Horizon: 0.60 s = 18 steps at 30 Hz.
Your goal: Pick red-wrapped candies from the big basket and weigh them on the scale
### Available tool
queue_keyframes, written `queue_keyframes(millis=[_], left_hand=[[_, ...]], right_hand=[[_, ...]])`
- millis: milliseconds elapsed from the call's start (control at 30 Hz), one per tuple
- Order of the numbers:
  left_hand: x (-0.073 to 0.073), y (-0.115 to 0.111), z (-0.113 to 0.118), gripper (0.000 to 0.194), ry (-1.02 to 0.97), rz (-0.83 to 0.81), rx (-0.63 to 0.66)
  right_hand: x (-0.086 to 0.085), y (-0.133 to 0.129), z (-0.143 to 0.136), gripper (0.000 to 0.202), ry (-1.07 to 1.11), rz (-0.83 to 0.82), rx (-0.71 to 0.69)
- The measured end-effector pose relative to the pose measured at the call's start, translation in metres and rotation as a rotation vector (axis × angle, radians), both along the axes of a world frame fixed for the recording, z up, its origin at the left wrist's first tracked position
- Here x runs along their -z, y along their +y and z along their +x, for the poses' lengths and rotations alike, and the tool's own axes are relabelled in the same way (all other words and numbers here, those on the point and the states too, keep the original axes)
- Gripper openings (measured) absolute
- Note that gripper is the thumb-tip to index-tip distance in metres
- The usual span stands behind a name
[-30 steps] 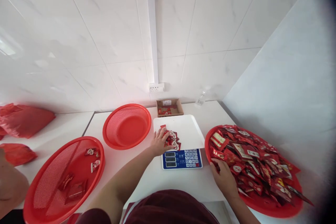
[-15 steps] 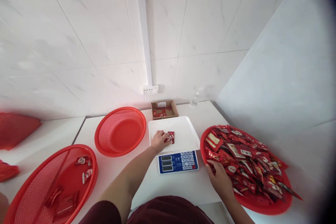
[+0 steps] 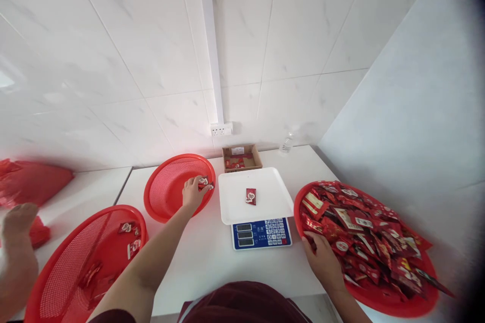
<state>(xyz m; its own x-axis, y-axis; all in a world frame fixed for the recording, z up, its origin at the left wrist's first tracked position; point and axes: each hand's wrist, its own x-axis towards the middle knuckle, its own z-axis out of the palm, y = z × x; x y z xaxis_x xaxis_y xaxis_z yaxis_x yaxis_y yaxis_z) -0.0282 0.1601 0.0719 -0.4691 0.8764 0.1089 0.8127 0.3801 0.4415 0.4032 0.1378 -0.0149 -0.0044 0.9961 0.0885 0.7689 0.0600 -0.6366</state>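
Note:
My left hand [image 3: 193, 193] is closed on small red snack packets [image 3: 204, 182], over the right rim of a round red basket [image 3: 166, 197]. One red packet [image 3: 250, 197] lies on the white pan of a digital scale [image 3: 231, 207]. At the right, my right hand [image 3: 322, 258] has its fingers curled over the near left rim of a red basket [image 3: 298, 212] heaped with red packets [image 3: 364, 232]. The scale's blue keypad panel [image 3: 261, 233] faces me.
Another red basket [image 3: 49, 282] with a few packets stands at the near left. Beside it is another person's hand [image 3: 17, 237]. A cardboard box [image 3: 242, 157] and a clear bottle [image 3: 287, 143] are by the wall. Red bags [image 3: 41, 176] lie far left.
My left hand has moved left from the scale pan to the round basket, carrying packets and leaving one on the pan. Another person's hand has come into view at the left.

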Motion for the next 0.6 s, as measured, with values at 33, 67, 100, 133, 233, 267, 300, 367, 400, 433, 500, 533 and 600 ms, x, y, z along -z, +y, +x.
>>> queue_keyframes(millis=[33, 67, 100, 133, 233, 267, 300, 367, 400, 433, 500, 533, 600], left_hand=[[0.001, 0.0, 0.001, 0.052, 0.011, -0.052, -0.056], [0.002, 0.001, 0.006, 0.054, 0.034, -0.084, -0.089], [0.004, 0.004, 0.015, 0.053, 0.066, -0.093, -0.082], [0.006, 0.007, 0.028, 0.051, 0.097, -0.09, -0.029], [0.014, 0.021, 0.08, 0.045, 0.127, -0.131, 0.342], [0.016, 0.025, 0.098, 0.045, 0.121, -0.175, 0.486], [0.019, 0.029, 0.116, 0.044, 0.121, -0.213, 0.591], [0.024, 0.035, 0.143, 0.039, 0.126, -0.273, 0.713], [0.026, 0.037, 0.153, 0.035, 0.13, -0.292, 0.737], [0.028, 0.038, 0.158, 0.029, 0.133, -0.305, 0.748], [0.03, 0.039, 0.159, 0.02, 0.138, -0.307, 0.743], [0.029, 0.038, 0.154, 0.021, 0.14, -0.297, 0.731], [0.023, 0.033, 0.136, 0.027, 0.145, -0.261, 0.684]], right_hand=[[0.0, 0.0, 0.0, 0.039, -0.001, -0.004, -0.001], [-0.001, 0.0, -0.001, 0.039, -0.004, -0.005, -0.001], [-0.001, -0.001, -0.001, 0.04, -0.008, -0.005, -0.001], [-0.002, -0.001, -0.002, 0.04, -0.012, -0.005, -0.002], [-0.004, -0.002, -0.003, 0.04, -0.032, -0.015, 0.007], [-0.005, -0.002, -0.003, 0.04, -0.037, -0.016, 0.009], [-0.005, -0.003, -0.004, 0.04, -0.041, -0.018, 0.011], [-0.005, -0.003, -0.004, 0.04, -0.042, -0.028, 0.011], [-0.005, -0.003, -0.003, 0.04, -0.038, -0.032, 0.009], [-0.004, -0.003, -0.003, 0.041, -0.032, -0.035, 0.007], [-0.001, -0.002, -0.002, 0.041, -0.021, -0.038, 0.007], [0.0, -0.002, -0.001, 0.041, -0.015, -0.036, 0.007], [0.002, -0.001, -0.001, 0.04, -0.008, -0.029, 0.005]])
